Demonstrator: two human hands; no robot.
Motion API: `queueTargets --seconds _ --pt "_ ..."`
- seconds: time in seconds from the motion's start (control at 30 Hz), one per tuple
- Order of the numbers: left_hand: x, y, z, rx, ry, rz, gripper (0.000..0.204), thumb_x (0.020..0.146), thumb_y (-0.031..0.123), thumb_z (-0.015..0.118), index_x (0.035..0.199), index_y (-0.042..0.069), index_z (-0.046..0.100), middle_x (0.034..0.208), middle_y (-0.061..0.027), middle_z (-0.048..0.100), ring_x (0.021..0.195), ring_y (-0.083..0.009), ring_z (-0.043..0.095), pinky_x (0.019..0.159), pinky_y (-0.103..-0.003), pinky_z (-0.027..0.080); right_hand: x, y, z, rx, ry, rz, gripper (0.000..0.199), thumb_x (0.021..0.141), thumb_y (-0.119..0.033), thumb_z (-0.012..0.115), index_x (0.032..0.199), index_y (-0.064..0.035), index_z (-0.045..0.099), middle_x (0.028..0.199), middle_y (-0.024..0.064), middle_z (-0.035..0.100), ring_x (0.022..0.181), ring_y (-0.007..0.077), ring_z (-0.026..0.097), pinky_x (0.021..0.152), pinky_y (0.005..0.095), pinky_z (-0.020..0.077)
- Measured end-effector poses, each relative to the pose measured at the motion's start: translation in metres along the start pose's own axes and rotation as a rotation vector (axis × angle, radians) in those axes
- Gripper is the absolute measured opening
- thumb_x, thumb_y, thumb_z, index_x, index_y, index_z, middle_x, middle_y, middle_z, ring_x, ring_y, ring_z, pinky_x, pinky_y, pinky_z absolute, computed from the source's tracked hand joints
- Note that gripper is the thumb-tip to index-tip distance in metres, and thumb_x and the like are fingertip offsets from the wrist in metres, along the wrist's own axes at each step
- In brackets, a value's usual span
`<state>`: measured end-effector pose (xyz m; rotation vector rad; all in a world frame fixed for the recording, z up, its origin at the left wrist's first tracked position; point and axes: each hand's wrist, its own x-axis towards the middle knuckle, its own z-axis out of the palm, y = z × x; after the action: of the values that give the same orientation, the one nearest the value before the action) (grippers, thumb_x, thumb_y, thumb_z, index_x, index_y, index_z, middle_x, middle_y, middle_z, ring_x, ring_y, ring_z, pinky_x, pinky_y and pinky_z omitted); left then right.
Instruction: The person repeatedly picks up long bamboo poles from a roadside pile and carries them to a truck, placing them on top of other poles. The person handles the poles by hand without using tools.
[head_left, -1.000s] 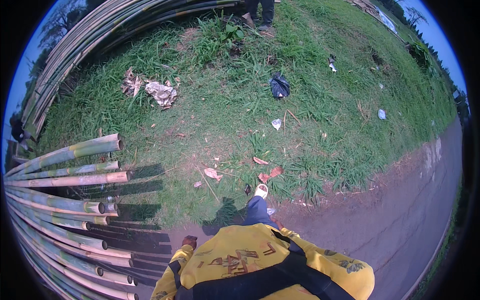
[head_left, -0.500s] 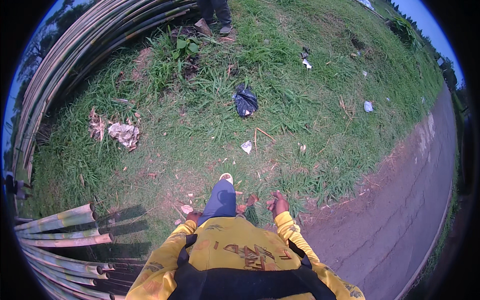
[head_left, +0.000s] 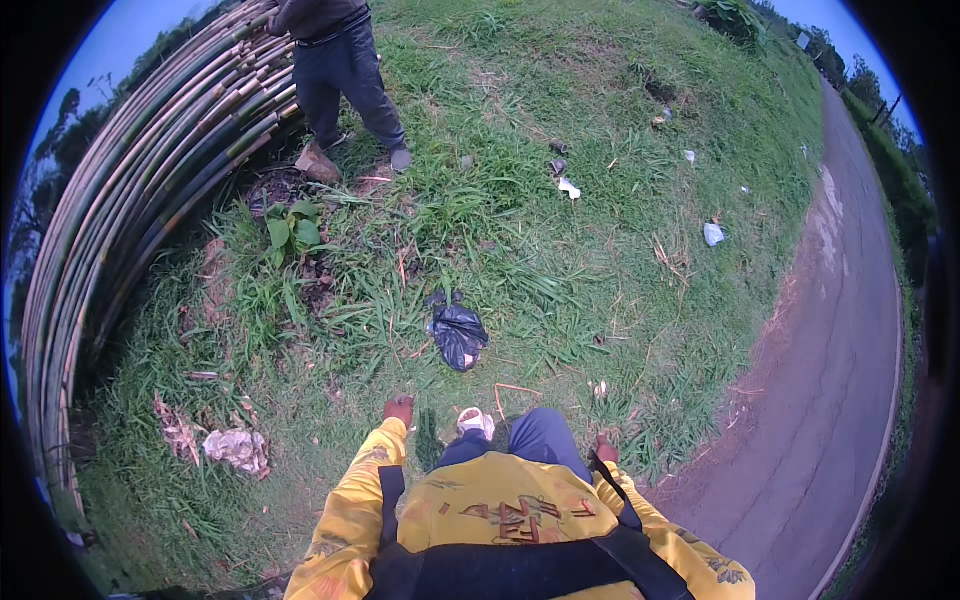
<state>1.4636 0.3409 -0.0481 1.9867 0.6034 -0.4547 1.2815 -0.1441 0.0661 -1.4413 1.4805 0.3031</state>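
My left hand [head_left: 399,407] hangs in front of my yellow sleeve, over the grass. Its fingers look curled in, and nothing shows in them. On the other side, my right hand [head_left: 606,447] hangs low beside my thigh, near the road's edge; its fingers are too small and dark to make out. Neither hand touches anything that I can see. Ahead of my feet lies a crumpled black plastic bag [head_left: 459,336], nearer to my left hand than to my right. A bent dry stalk [head_left: 515,388] lies just beyond my shoe [head_left: 476,421].
Long bamboo poles [head_left: 150,150] are stacked at the far left, with a person [head_left: 345,75] standing by their ends. A rock or wood block [head_left: 317,164] sits near that person's feet. Crumpled pale litter [head_left: 237,451] lies left. A paved road [head_left: 800,400] runs along the right.
I have walked forward: the black bag and the standing person are nearer. The cut bamboo ends at lower left have left the view. My left hand has swung forward, my right hand back.
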Motion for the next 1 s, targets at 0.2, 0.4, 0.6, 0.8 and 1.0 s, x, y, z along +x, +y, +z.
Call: queueTargets --seconds 0.2,0.4,0.6,0.8,1.0 --pt "0.089 0.339 0.035 -0.09 0.059 0.545 0.035 0.089 0.028 0.063 0.114 0.003 0.065 0.103 -0.0157 0.069 0.096 -0.0263 0.066 0.087 -0.035 0.049 0.047 -0.06 0.037 -0.027 -0.163 0.166 0.053 0.089 -0.05 0.056 0.111 -0.0011 0.056 0.089 0.0197 0.059 0.077 0.0304 0.061 0.069 0.0444 0.0487" --pt "0.11 0.573 0.137 -0.115 -0.28 0.68 0.036 0.091 0.025 0.062 0.12 0.002 0.062 0.108 -0.0147 0.068 0.098 -0.0202 0.065 0.088 -0.032 0.049 0.145 -0.2 0.068 -0.026 -0.286 0.2 0.063 0.09 -0.054 0.052 0.126 -0.0026 0.047 0.107 0.0228 0.057 0.09 0.0331 0.06 0.075 0.0472 0.0493" --pt "0.226 0.684 0.259 0.153 -0.296 0.603 0.042 0.092 0.03 0.061 0.124 0.003 0.059 0.109 -0.0141 0.068 0.103 -0.0243 0.065 0.093 -0.034 0.048 0.269 -0.4 0.05 0.037 -0.332 0.261 0.075 0.091 -0.059 0.048 0.141 -0.004 0.037 0.126 0.0259 0.054 0.104 0.0358 0.06 0.081 0.05 0.0499" --pt "0.295 0.62 0.278 0.408 -0.26 0.033 0.044 0.085 0.041 0.062 0.116 0.01 0.065 0.108 -0.0179 0.067 0.101 -0.0351 0.064 0.091 -0.041 0.048 0.402 -0.603 -0.007 0.344 -0.254 0.102 0.06 0.09 -0.052 0.053 0.135 -0.0128 0.047 0.117 0.0164 0.061 0.094 0.0287 0.063 0.074 0.046 0.0522" --pt "0.264 0.501 0.267 0.544 -0.144 -0.374 0.035 0.09 0.036 0.056 0.11 0.01 0.069 0.111 -0.0155 0.068 0.099 -0.0322 0.064 0.09 -0.041 0.049 0.446 -0.818 0.066 0.267 -0.37 -0.021 0.044 0.091 -0.036 0.056 0.127 -0.012 0.051 0.1 0.0103 0.065 0.076 0.0238 0.065 0.061 0.0374 0.0537"
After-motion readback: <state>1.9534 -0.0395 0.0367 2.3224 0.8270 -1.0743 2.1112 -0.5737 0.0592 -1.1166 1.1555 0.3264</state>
